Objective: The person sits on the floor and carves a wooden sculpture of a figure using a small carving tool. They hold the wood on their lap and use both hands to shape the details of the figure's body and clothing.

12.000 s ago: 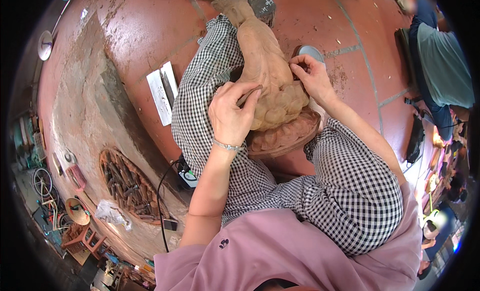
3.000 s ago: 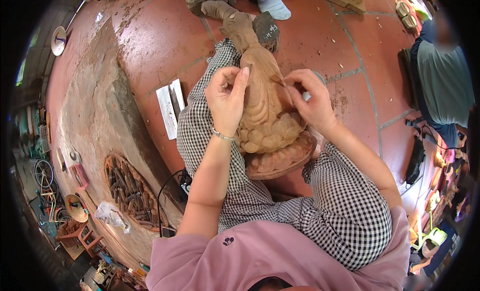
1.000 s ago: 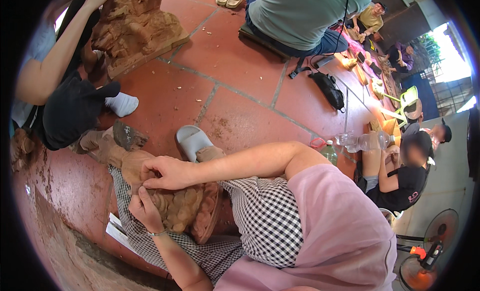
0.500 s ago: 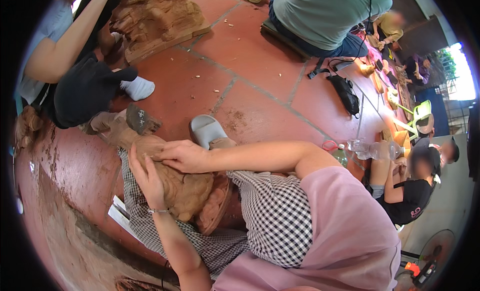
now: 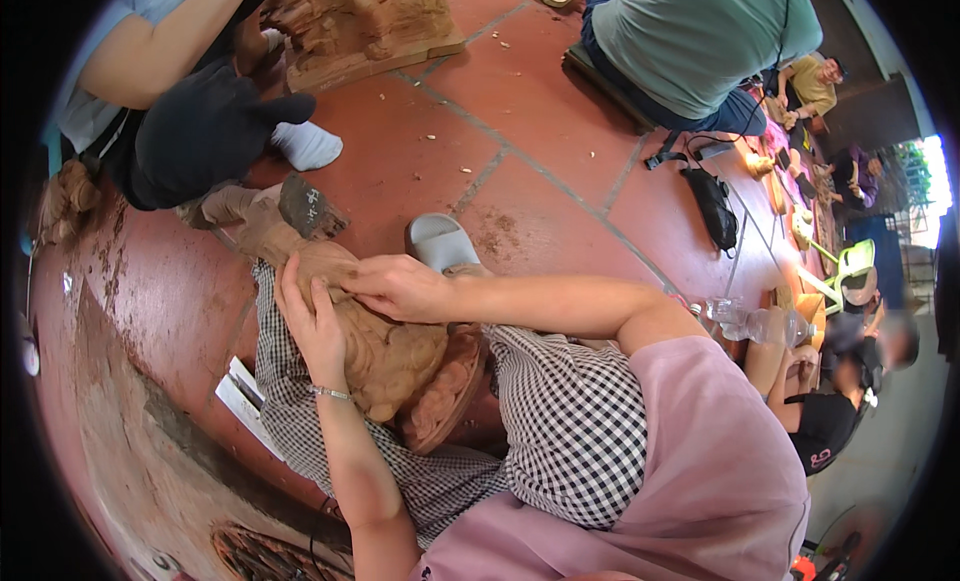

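Note:
A carved brown wooden figure (image 5: 395,366) with rounded, grooved relief lies across my lap, over black-and-white checked cloth (image 5: 570,421). My left hand (image 5: 312,321) rests on its near left side, fingers stretched out along the surface. Close beside it, my right hand (image 5: 400,286) presses on the top of the figure with its fingers pinched together. Whatever those fingertips may hold is hidden. A reddish, rounded carved base (image 5: 445,391) shows at the figure's right side.
A grey slipper (image 5: 443,241) is just beyond my right hand. Farther off, a larger wood carving (image 5: 365,31) stands on the red tiled floor by a person in dark clothes (image 5: 200,146). A black pouch (image 5: 712,206) and plastic bottle (image 5: 760,323) lie to the right. Several people sit around.
The whole view has shifted, so most things sit farther right. My hands stay on the carving, the right one still pinched, with only slight movement of the fingers.

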Motion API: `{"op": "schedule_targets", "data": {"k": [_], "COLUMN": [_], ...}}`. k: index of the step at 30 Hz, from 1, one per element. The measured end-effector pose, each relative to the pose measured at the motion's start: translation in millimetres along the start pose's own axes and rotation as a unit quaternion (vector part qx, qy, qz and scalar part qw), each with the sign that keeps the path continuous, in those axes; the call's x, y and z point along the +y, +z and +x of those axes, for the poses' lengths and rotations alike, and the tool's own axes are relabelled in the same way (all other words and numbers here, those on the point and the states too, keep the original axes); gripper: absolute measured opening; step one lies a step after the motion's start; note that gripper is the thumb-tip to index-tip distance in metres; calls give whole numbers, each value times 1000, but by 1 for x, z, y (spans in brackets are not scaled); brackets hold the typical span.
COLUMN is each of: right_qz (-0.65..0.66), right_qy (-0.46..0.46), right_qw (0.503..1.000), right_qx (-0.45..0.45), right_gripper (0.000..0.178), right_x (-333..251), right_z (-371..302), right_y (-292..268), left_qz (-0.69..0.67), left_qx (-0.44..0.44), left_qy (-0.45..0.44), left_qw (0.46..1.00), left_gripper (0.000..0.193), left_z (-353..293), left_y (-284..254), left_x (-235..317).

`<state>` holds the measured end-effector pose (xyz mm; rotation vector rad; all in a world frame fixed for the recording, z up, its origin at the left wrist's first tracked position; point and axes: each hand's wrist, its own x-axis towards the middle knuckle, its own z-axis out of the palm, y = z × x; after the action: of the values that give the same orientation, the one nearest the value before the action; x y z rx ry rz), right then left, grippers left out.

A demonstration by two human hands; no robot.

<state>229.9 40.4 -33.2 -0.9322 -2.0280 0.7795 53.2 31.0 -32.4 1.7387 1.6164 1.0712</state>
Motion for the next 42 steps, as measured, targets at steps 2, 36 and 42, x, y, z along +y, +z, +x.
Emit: {"op": "schedule_targets", "data": {"k": [2, 36, 42], "right_qz": [-5, 39, 26], "right_qy": [-16, 37, -9], "right_qw": [1000, 998, 999], "right_qx": [19, 13, 26], "right_gripper": [30, 21, 26], "right_x": [4, 7, 9], "right_z": [5, -11, 3], "right_y": [5, 0, 5], "left_qz": [-22, -181, -268], "left_qx": [-8, 19, 16], "left_qy": [4, -146, -186], "left_qw": [1000, 973, 945], "left_gripper": [42, 62, 60], "left_z": [-1, 0, -1], "left_y": [-3, -2, -2], "left_x": [-5, -8, 6]}}
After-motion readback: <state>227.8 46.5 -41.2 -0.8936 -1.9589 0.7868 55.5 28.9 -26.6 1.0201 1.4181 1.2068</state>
